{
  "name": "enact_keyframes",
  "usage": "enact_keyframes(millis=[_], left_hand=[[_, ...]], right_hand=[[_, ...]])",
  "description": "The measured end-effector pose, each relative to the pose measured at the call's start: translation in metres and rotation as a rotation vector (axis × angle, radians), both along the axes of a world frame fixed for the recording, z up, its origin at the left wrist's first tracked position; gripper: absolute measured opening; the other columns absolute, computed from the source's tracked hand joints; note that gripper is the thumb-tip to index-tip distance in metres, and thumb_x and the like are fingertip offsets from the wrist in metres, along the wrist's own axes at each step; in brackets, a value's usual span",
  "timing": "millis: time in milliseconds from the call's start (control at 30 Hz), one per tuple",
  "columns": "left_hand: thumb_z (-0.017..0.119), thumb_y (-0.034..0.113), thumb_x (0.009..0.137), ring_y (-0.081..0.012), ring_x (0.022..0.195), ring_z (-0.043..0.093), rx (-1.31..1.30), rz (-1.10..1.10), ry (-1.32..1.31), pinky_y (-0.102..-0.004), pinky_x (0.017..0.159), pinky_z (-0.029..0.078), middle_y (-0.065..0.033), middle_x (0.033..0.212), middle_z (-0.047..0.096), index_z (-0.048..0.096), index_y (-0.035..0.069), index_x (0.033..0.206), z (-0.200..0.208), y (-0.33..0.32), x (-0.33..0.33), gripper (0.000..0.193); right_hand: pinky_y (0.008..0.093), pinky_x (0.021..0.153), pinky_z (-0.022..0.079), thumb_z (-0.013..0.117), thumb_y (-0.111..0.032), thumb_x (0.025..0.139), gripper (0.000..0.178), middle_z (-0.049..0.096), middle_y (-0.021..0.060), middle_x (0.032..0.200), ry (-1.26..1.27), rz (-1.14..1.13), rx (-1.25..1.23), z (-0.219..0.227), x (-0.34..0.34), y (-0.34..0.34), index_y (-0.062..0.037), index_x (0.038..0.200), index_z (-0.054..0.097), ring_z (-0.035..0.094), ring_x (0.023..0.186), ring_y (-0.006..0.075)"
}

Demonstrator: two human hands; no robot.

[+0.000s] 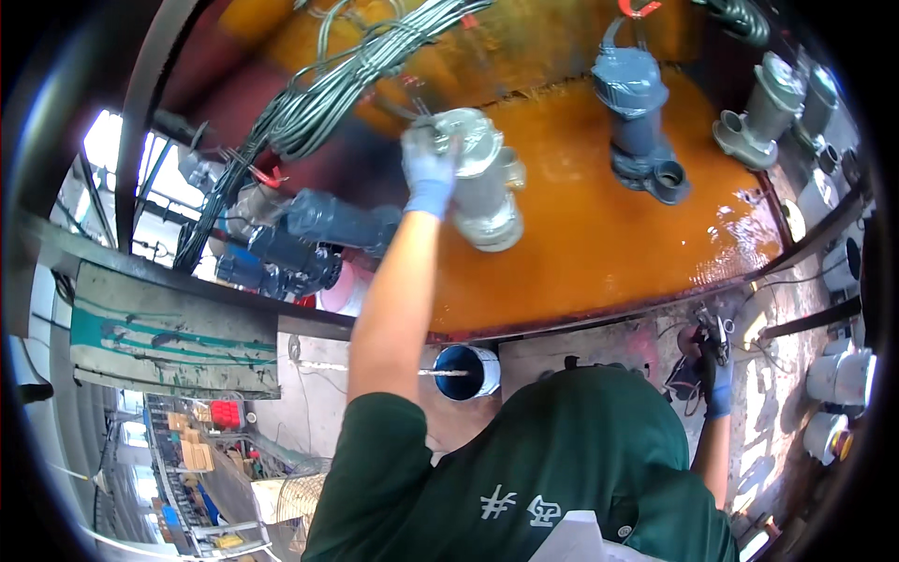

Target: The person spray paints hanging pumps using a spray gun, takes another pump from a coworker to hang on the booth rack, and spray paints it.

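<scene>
My left hand (428, 173), in a pale blue glove, reaches forward and is at the top side of a grey submersible pump (483, 192). Clear film seems to wrap the pump's top and lower end. The fingertips blur against its cap, and they seem to grip it there. Low on the right, my gloved right hand (720, 379) is closed around a metal spray gun (717, 339), held well away from the pump. To the right of the first pump hangs a darker grey-blue pump (639, 122), below a red hook (640, 9).
Behind the pumps spreads a wet orange-brown surface (581, 253) with a raised front edge. A coiled grey cable bundle (361, 80) hangs upper left. More pumps (770, 108) stand right. A blue-lined bucket (479, 372) with a stick is on the floor; paint pails (840, 375) stand far right.
</scene>
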State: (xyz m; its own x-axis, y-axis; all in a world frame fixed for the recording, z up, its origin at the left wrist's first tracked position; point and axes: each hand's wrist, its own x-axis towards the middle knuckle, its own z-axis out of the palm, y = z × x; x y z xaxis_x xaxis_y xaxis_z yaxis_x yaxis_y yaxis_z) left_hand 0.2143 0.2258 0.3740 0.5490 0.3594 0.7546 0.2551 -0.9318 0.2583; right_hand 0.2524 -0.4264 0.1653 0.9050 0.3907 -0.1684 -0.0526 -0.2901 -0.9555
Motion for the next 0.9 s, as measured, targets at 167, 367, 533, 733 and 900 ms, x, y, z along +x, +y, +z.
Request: enact_keyframes(millis=[167,367,533,733,900], left_hand=[[0.08,0.037,0.079,-0.0418,0.106,0.057,-0.083,-0.083,-0.194,-0.0484,0.093,0.048,-0.0217,0.113,0.054,0.065,-0.002,0.105,0.009,-0.043,0.028,0.049],[0.081,0.047,0.077,-0.0405,0.107,0.06,-0.17,-0.1,-0.068,-0.0484,0.092,0.052,-0.0226,0.115,0.056,0.07,0.003,0.102,0.018,-0.035,0.04,0.053],[0.078,0.058,0.078,-0.0425,0.103,0.066,-0.075,0.048,0.106,-0.0513,0.091,0.054,-0.0251,0.113,0.066,0.075,0.003,0.099,0.028,-0.013,0.036,0.059],[0.077,0.056,0.079,-0.0423,0.111,0.064,-0.087,0.018,0.226,-0.0482,0.1,0.05,-0.0285,0.121,0.063,0.076,0.0,0.103,0.035,0.014,0.045,0.061],[0.074,0.057,0.084,-0.0425,0.102,0.068,-0.02,0.105,0.265,-0.0491,0.095,0.053,-0.0297,0.112,0.069,0.074,-0.007,0.108,0.037,-0.006,0.053,0.069]], right_hand=[[0.0408,0.085,0.055,0.056,0.002,0.086,0.038,0.07,0.0144,0.112,-0.06,-0.047,-0.089,-0.032,-0.055,0.063,-0.0081,0.121,0.069,0.067,0.097,0.0328],[0.0364,0.064,0.049,0.064,-0.003,0.078,0.041,0.068,0.0117,0.097,-0.764,0.08,-0.354,-0.102,-0.098,0.09,-0.0025,0.118,0.068,0.062,0.073,0.0268],[0.028,0.045,0.04,0.065,-0.029,0.102,0.027,0.064,0.0019,0.07,0.311,-0.305,0.113,-0.031,-0.132,0.174,-0.0036,0.11,0.07,0.054,0.049,0.0102],[0.0256,0.051,0.046,0.07,-0.024,0.099,0.026,0.071,0.0017,0.079,0.16,-0.218,0.348,-0.057,-0.148,0.193,-0.0044,0.115,0.071,0.061,0.059,0.0079],[0.0319,0.06,0.054,0.072,-0.034,0.096,0.029,0.073,0.0038,0.084,0.123,-0.017,0.124,-0.07,-0.138,0.193,-0.0075,0.107,0.071,0.066,0.066,0.011]])
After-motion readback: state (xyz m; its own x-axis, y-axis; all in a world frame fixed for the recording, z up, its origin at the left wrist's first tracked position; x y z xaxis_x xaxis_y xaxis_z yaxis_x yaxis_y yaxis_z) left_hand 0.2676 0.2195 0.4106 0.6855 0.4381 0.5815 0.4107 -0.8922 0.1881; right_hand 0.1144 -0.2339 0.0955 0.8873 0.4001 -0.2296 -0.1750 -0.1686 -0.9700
